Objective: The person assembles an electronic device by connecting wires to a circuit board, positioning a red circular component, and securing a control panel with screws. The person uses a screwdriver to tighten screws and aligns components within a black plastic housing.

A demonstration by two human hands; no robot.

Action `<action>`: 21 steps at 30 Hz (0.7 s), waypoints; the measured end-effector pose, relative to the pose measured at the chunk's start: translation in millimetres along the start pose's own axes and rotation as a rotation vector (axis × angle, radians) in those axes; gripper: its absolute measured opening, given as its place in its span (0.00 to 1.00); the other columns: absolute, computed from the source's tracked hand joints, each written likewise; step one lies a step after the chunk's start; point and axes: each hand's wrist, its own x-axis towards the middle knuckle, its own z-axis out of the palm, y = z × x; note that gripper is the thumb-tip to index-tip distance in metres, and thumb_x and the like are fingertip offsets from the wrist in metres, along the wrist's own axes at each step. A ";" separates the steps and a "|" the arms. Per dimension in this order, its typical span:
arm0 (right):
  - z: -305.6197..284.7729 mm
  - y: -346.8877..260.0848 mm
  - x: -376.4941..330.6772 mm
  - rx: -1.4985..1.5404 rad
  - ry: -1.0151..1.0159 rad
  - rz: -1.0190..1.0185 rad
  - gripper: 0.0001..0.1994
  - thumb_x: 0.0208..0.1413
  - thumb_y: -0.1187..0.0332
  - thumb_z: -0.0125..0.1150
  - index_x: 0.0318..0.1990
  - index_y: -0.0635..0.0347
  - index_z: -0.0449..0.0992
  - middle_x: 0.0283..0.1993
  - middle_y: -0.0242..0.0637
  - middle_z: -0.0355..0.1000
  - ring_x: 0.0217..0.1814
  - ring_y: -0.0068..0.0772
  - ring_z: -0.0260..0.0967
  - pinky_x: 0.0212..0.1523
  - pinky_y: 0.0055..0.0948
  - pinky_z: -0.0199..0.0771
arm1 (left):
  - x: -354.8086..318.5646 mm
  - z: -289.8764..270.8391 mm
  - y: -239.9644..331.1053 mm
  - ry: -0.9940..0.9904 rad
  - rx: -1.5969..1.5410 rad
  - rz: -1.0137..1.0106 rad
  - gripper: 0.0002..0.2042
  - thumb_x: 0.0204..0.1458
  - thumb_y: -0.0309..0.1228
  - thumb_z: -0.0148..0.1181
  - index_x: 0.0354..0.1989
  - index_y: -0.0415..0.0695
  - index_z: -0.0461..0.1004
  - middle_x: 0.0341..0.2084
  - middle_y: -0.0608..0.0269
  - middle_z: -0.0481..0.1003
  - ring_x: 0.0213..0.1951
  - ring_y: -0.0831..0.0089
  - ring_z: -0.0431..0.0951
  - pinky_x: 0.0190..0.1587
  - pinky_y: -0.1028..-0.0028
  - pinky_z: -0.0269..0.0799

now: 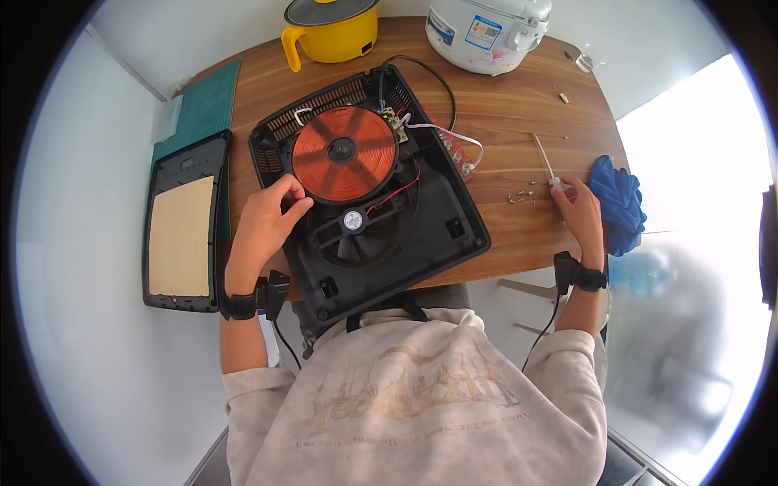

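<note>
The black lower housing of an induction cooker (pixel 438 235) lies opened at a slant on the table, its near corner over the front edge. A round copper coil (pixel 344 154) sits in its far part, with a black cooling fan (pixel 356 235) on the near side. Thumb and forefinger of my left hand (pixel 267 215) are pinched together at the coil's lower left rim; whatever they hold, if anything, is too small to make out. Off to the right, my right hand (pixel 579 206) grips a screwdriver (pixel 545 156) by its pale handle, shaft pointing away from me.
Small screws (pixel 520 197) lie beside the screwdriver, near a crumpled blue cloth (pixel 618 205). The cooker's black top cover (pixel 219 219) rests left, partly over a green mat (pixel 209 99). A yellow pot (pixel 344 36) and white rice cooker (pixel 486 36) stand behind. A white cable (pixel 454 130) crosses a circuit board.
</note>
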 end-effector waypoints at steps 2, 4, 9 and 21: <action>-4.4 1.0 -5.1 -0.013 -0.031 -0.031 0.20 0.57 0.60 0.68 0.55 0.59 0.78 0.40 0.46 0.77 0.43 0.47 0.76 0.46 0.39 0.75 | -1.6 -1.1 -1.1 -0.005 0.041 0.002 0.09 0.57 0.26 0.65 0.37 0.37 0.69 0.31 0.58 0.77 0.38 0.66 0.79 0.45 0.70 0.72; -7.7 3.7 -12.4 -0.038 -0.051 -0.050 0.22 0.58 0.62 0.68 0.58 0.59 0.76 0.43 0.46 0.76 0.43 0.45 0.76 0.45 0.38 0.75 | -8.0 -3.4 -4.8 -0.011 0.079 0.053 0.09 0.57 0.26 0.65 0.38 0.38 0.70 0.33 0.56 0.77 0.40 0.60 0.79 0.45 0.67 0.72; -9.0 8.6 -30.1 -0.108 -0.006 -0.103 0.23 0.58 0.64 0.68 0.60 0.60 0.73 0.47 0.46 0.75 0.42 0.42 0.75 0.47 0.38 0.75 | -28.8 -2.9 -12.5 0.053 0.038 0.167 0.09 0.54 0.25 0.66 0.41 0.39 0.73 0.48 0.56 0.77 0.52 0.55 0.77 0.55 0.63 0.71; 0.1 -114.3 -18.2 -0.067 -0.409 -0.365 0.16 0.58 0.66 0.65 0.53 0.58 0.76 0.46 0.48 0.76 0.48 0.55 0.75 0.45 0.48 0.74 | -38.3 -3.2 -12.5 0.060 0.066 0.146 0.12 0.54 0.24 0.66 0.46 0.41 0.76 0.58 0.57 0.75 0.63 0.55 0.73 0.64 0.62 0.68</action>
